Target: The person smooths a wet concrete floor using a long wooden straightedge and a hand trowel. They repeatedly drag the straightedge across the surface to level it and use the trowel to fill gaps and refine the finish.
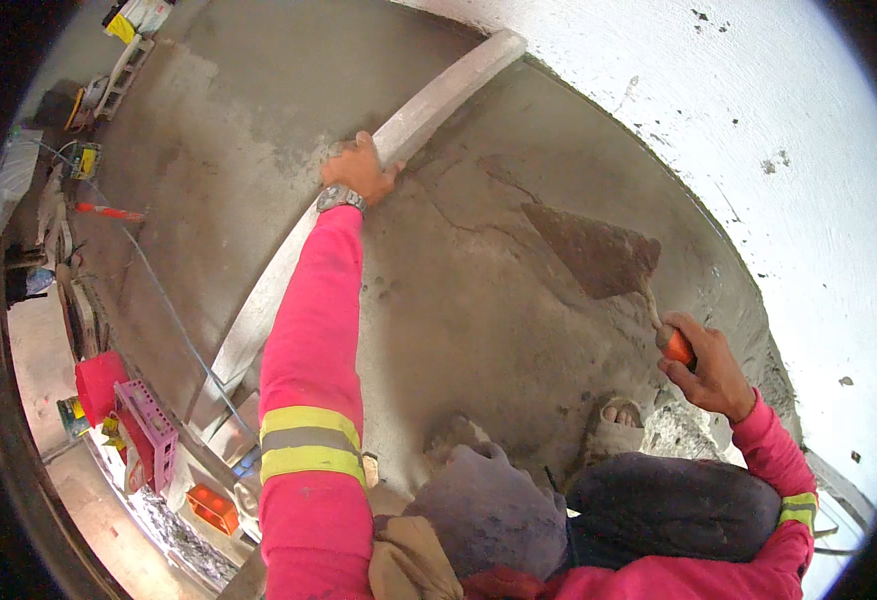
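Observation:
My left hand point(359, 167) is closed round a long pale straightedge point(446, 93), which runs diagonally across the grey cement floor point(248, 130) to the base of the white wall. My right hand point(708, 375) grips the orange handle of a pointed trowel point(588, 250), its rusty, dirty blade over smeared, wet-looking cement beside that wall. I wear pink sleeves with reflective bands, and a sandalled foot shows below the trowel.
The white wall point(798, 170) curves along the right. A blue line point(168, 300) crosses the left floor. Along the left lie a pink crate point(158, 430), a red container point(98, 378), an orange tray point(213, 505), a red tool point(108, 212) and concrete blocks point(123, 80).

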`<state>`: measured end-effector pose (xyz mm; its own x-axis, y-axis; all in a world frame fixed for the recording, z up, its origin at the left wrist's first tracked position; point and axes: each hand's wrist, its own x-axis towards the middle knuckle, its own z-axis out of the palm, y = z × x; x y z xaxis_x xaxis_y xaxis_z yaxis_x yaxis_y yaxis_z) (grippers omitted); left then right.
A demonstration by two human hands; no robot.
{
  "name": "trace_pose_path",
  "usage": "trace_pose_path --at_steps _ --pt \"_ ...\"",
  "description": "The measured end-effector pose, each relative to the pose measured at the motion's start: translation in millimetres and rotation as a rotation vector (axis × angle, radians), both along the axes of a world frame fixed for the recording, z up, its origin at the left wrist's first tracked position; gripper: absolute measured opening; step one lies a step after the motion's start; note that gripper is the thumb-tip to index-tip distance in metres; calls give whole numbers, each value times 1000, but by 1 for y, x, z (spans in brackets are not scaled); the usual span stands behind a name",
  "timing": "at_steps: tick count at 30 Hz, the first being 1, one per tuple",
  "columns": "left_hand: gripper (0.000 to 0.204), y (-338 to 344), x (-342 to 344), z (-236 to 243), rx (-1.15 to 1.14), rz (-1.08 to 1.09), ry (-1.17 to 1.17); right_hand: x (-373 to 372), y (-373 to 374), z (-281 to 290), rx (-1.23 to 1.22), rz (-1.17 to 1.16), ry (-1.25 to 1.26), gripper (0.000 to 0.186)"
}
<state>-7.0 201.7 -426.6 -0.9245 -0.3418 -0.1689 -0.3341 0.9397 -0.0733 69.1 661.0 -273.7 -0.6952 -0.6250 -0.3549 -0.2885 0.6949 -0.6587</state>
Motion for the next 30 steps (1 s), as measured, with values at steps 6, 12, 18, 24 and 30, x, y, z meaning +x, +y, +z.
trace_pose_path --at_steps 6,12,18,24,30 --pt "63 16 9 -3 45 -30 24 4 5 4 -36 21 26 46" --pt "61 41 16 -1 48 -36 7 9 11 5 -5 25 9 46" --pt "65 60 24 3 58 -68 -14 13 12 8 9 52 21 46" --pt "59 88 37 8 69 -122 19 20 17 8 -11 72 57 46" --pt "59 90 56 19 117 -112 32 22 22 6 50 74 30 45"
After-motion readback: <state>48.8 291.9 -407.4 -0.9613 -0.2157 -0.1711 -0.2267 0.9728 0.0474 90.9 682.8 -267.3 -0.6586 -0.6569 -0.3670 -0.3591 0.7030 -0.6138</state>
